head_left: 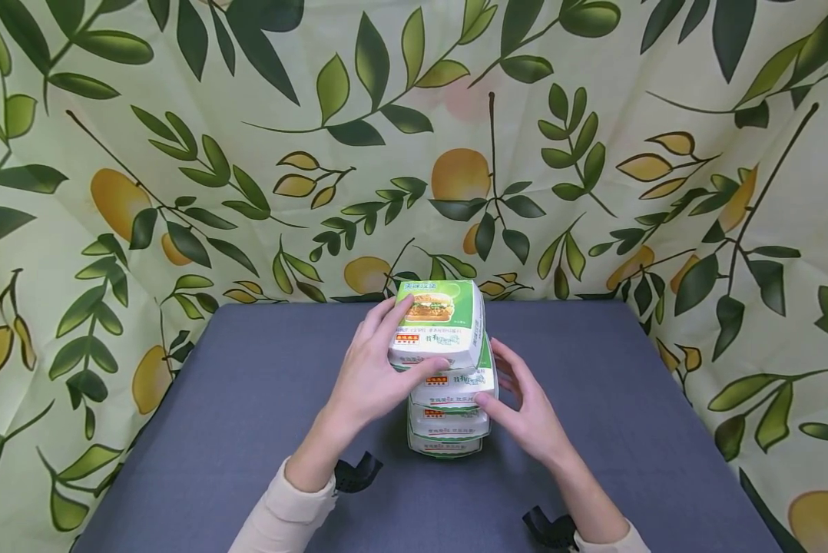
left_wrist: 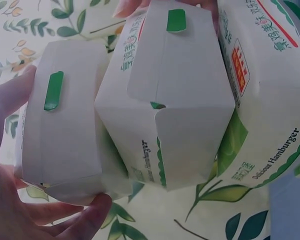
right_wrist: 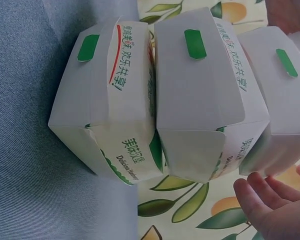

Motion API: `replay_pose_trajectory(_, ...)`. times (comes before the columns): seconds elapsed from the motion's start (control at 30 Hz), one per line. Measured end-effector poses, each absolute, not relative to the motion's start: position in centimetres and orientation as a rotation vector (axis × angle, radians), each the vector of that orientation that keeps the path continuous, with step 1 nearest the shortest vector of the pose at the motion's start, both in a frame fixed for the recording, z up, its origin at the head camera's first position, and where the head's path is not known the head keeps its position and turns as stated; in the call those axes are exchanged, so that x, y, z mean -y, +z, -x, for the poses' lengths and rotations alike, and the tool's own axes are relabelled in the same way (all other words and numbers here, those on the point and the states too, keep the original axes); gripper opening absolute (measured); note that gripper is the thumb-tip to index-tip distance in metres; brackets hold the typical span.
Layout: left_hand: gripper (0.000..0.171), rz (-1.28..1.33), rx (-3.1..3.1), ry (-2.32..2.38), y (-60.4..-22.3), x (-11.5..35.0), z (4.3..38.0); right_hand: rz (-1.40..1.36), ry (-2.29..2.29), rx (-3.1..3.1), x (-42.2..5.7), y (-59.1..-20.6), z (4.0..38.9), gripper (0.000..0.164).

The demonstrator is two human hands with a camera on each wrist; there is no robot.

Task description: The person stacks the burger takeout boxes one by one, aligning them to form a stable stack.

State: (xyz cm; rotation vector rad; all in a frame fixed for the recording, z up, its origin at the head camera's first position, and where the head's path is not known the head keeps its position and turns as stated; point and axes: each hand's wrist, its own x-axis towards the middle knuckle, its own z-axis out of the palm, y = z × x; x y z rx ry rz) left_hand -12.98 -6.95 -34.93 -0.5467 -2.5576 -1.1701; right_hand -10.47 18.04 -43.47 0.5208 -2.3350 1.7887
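Several white and green paper hamburger boxes stand in an uneven stack in the head view. My left hand [head_left: 375, 369] grips the top hamburger box [head_left: 436, 307], thumb along its front and fingers at its left side. That box sits skewed to the left over the others. To the right, my right hand [head_left: 528, 411] touches the second box [head_left: 458, 390] with its thumb at the front corner, the other fingers loosely spread by the right side. In the right wrist view, fingertips [right_wrist: 245, 187] are close to a box's edge. Lower boxes [head_left: 448, 445] rest on the table.
The dark blue-grey table [head_left: 262, 399] spreads around the stack. A leaf-and-fruit patterned cloth [head_left: 386, 153] hangs behind it and at both sides. Black straps [head_left: 359, 472] sit at both wrists.
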Motion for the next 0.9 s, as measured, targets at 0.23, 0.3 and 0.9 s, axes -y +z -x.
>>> replay_pose_trajectory(0.23, 0.095, 0.550, 2.557, -1.145, -35.2, 6.7, 13.0, -0.521, 1.762, 2.319, -18.3, -42.7, 10.4, 0.076)
replay_pose_trajectory(0.3, 0.095, 0.551, 2.561, -1.141, -35.1, 6.6, 13.0, -0.530, 1.758, 2.305, -18.4, -42.4, 10.4, 0.076)
replay_pose_trajectory(0.9, 0.095, 0.535, 2.582, -1.163, -35.0, 5.6, 13.0, -0.615, 1.757, 2.218, -18.2, -40.6, 11.3, 0.076)
